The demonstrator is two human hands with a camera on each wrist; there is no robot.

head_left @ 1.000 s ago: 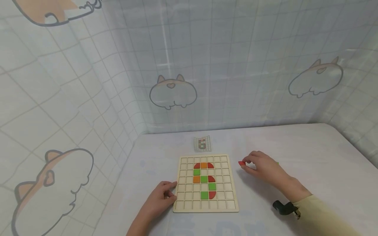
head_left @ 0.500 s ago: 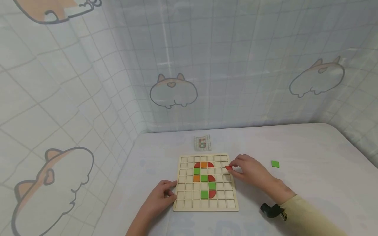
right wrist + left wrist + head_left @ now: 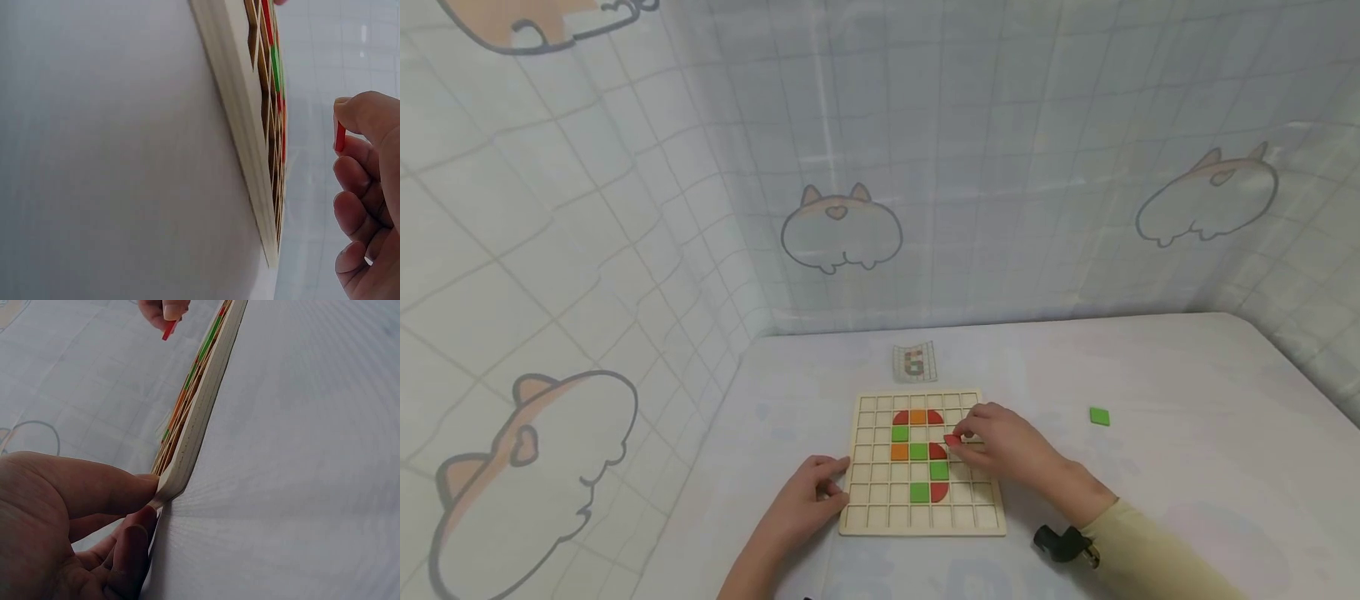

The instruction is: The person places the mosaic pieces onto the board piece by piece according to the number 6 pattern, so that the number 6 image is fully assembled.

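In the head view a wooden grid board (image 3: 973,517) lies flat, with several red, orange and green tiles set in its cells. My right hand (image 3: 1011,442) pinches a red quarter-round tile (image 3: 952,439) between thumb and forefinger, above the board's right half. The right wrist view has this red tile (image 3: 340,136) edge-on, apart from the board. At the board's left edge rests my left hand (image 3: 805,500), thumb and forefinger touching the rim spread apart. The left wrist view places the left thumb (image 3: 119,487) against the board's corner.
A loose green tile (image 3: 1099,416) lies on the white cloth to the right. Behind the board sits a small patterned card (image 3: 914,363). Printed curtains (image 3: 985,208) rise behind and at the sides of the table. A black strap device (image 3: 1063,544) is on the right wrist.
My right hand has moved left and nearer with the red tile, from beside the board to over it. The green tile at right has come fully into sight. The left hand stays put.
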